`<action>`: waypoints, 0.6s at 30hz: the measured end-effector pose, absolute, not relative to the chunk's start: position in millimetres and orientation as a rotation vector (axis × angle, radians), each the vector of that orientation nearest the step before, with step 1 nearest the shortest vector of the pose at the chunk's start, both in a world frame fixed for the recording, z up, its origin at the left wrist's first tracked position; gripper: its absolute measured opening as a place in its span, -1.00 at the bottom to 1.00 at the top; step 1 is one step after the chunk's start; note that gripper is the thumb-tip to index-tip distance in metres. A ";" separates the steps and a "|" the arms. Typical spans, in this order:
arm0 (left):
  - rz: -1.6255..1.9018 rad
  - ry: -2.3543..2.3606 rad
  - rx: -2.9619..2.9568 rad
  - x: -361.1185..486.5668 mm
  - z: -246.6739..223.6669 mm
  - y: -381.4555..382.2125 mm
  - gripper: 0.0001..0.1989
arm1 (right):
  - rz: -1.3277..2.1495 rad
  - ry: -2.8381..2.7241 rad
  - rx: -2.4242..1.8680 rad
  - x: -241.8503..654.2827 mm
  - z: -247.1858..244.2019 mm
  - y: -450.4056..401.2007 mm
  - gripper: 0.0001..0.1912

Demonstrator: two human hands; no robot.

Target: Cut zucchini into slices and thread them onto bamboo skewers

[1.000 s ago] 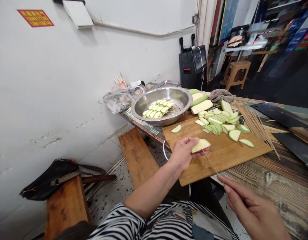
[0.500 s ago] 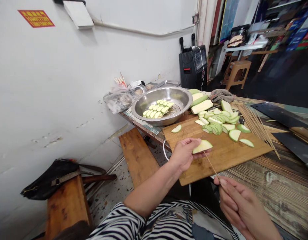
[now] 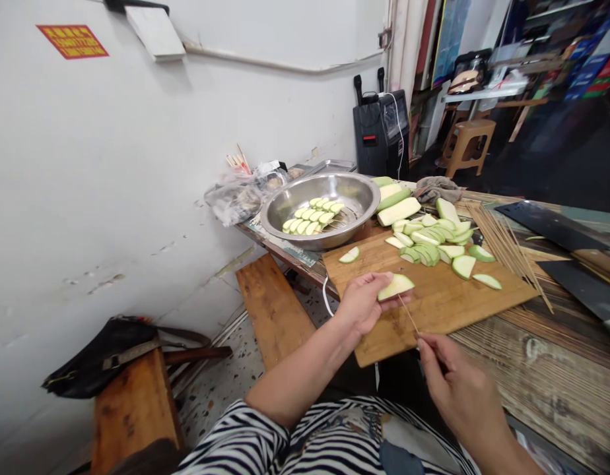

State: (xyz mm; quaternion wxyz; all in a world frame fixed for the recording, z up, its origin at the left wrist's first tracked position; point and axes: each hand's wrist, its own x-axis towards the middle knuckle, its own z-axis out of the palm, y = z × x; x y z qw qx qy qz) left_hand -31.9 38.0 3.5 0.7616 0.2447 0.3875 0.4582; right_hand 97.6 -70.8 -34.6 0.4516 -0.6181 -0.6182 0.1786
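Between thumb and fingers, my left hand (image 3: 362, 300) grips a pale zucchini slice (image 3: 397, 286) with a green rind, above the near left part of the wooden cutting board (image 3: 434, 310). My right hand (image 3: 456, 376) pinches a thin wooden skewer (image 3: 408, 313), whose far end meets the slice's lower edge. I cannot tell how deep the tip sits. Beyond my hands, a pile of zucchini slices (image 3: 426, 241) lies on the board, with one single slice (image 3: 349, 255) at its left corner. A metal basin (image 3: 369, 198) holds rows of skewered slices (image 3: 312, 216).
Halved zucchinis (image 3: 400, 211) lie behind the pile. Bare skewers (image 3: 508, 247) are spread at the board's right, beside two cleavers (image 3: 547, 224). A grey cloth (image 3: 438, 190) and a black speaker (image 3: 381, 132) are farther back. Wooden benches (image 3: 272, 303) stand at left, one bearing a black bag (image 3: 107, 356).
My right hand has moved up and left, closer to the slice, so less skewer shows between my hands. My left hand and the slice have shifted slightly left.
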 end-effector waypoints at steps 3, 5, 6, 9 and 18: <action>0.977 0.824 0.520 -34.1 6.6 39.5 -0.92 | 0.709 -1.396 -1.456 94.7 -33.6 -69.9 -0.75; 0.970 0.809 0.521 -35.9 7.9 40.3 -0.91 | 1.175 -1.124 -1.328 91.6 -32.3 -68.4 -0.74; 0.967 0.800 0.520 -36.7 8.1 40.6 -0.92 | 1.382 -0.961 -1.238 90.2 -31.5 -67.5 -0.74; 0.953 0.785 0.503 -38.0 8.0 40.6 -0.93 | 1.717 -0.612 -0.968 87.4 -28.1 -65.5 -0.77; 0.972 0.765 0.484 -39.7 7.5 38.8 -0.93 | 1.769 -0.508 -0.902 82.4 -22.1 -65.4 -0.75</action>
